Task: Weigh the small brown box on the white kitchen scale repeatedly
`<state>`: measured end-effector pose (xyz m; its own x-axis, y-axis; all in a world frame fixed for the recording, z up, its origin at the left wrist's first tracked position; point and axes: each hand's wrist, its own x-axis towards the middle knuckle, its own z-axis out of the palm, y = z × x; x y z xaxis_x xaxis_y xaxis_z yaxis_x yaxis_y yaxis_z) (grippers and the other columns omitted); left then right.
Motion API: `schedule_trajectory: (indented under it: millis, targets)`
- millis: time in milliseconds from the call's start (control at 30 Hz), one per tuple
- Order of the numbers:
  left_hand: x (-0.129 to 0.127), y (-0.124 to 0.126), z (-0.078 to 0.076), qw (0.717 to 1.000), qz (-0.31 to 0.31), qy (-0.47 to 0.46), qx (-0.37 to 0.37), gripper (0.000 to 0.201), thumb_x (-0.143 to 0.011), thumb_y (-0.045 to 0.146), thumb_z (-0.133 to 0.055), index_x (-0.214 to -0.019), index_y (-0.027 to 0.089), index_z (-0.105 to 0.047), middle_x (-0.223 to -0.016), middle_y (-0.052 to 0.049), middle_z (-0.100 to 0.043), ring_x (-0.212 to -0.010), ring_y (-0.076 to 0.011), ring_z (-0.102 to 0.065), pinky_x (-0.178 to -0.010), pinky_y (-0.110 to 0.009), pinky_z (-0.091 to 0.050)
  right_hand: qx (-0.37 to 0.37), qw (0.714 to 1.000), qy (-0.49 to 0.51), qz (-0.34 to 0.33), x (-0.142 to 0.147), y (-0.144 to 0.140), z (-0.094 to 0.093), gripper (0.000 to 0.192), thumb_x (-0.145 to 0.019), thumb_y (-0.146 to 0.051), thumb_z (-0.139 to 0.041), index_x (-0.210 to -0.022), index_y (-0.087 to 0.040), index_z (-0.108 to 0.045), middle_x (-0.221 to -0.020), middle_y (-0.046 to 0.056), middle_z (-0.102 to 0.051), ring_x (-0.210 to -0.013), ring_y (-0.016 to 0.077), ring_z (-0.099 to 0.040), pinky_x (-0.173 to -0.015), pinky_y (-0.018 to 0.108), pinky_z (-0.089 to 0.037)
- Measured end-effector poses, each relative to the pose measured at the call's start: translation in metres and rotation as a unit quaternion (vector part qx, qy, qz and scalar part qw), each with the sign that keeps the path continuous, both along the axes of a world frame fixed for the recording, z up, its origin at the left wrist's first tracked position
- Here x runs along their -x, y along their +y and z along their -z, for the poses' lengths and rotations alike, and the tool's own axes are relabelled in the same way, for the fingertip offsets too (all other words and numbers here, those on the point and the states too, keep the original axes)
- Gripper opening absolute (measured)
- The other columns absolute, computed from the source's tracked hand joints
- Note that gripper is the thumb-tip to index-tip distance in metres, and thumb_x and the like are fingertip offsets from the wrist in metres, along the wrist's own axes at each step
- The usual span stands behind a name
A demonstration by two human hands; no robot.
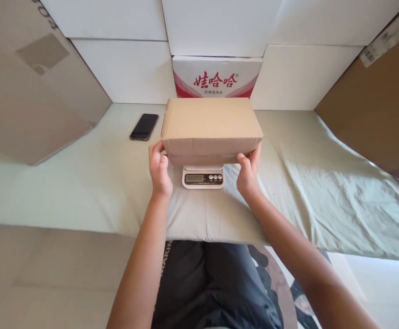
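A closed brown cardboard box [213,118] is held between my two hands over a small white digital scale [203,185]. My left hand [160,170] grips the box's near left corner, thumb at the front and fingers along the side. At the near right corner, my right hand [249,171] clasps it in the same way. The box hides the scale's platform, so I cannot tell whether it rests on it. The scale's display and three round buttons show in front; no digits are readable.
A black phone [144,126] lies on the pale green cloth [117,183] to the left. Behind stands a white carton with red lettering [216,75] among white panels [124,68]. Large cardboard boxes flank both sides, one left [31,100] and one right [374,100].
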<state>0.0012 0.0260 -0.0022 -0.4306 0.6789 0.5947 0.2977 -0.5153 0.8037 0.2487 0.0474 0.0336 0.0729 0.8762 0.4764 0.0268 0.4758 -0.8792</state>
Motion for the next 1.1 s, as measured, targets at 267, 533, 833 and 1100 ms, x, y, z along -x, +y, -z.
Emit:
schedule_trajectory:
  millis: [267, 533, 833, 1100]
  targets:
    - [-0.004, 0.008, 0.007, 0.999, -0.026, -0.021, 0.038, 0.057, -0.096, 0.070, -0.053, -0.123, 0.023, -0.069, -0.122, -0.010, -0.064, -0.121, -0.0280, -0.063, -0.111, -0.043, -0.049, 0.007, 1.000, 0.010, 0.000, 0.007, 0.005, 0.014, 0.067, -0.087, -0.045, -0.057, -0.152, -0.035, -0.046, -0.164, 0.005, -0.052, -0.158, 0.0294, -0.044, -0.137, 0.056, -0.033]
    - [-0.007, 0.009, 0.011, 0.998, -0.029, -0.048, 0.036, 0.048, -0.096, 0.062, -0.055, -0.118, 0.022, -0.069, -0.117, -0.010, -0.066, -0.118, -0.0270, -0.063, -0.108, -0.042, -0.050, 0.024, 1.000, 0.011, 0.007, 0.007, 0.002, 0.013, 0.065, -0.086, -0.043, -0.057, -0.150, -0.033, -0.049, -0.161, 0.006, -0.056, -0.157, 0.0284, -0.045, -0.136, 0.054, -0.034]
    - [-0.009, 0.008, 0.011, 0.997, -0.020, -0.071, 0.030, 0.044, -0.097, 0.057, -0.056, -0.119, 0.022, -0.069, -0.117, -0.010, -0.068, -0.115, -0.0262, -0.065, -0.106, -0.041, -0.050, 0.010, 1.000, 0.022, 0.008, 0.008, 0.002, 0.016, 0.064, -0.085, -0.043, -0.057, -0.148, -0.034, -0.050, -0.159, 0.005, -0.059, -0.152, 0.0295, -0.051, -0.134, 0.055, -0.038]
    - [-0.011, 0.008, 0.008, 0.996, -0.023, -0.079, 0.026, 0.042, -0.096, 0.055, -0.058, -0.116, 0.020, -0.070, -0.114, -0.010, -0.068, -0.113, -0.0262, -0.065, -0.105, -0.041, -0.049, 0.009, 1.000, 0.018, 0.010, 0.008, 0.004, 0.019, 0.061, -0.085, -0.043, -0.057, -0.145, -0.034, -0.052, -0.158, 0.007, -0.059, -0.153, 0.0299, -0.051, -0.133, 0.055, -0.039]
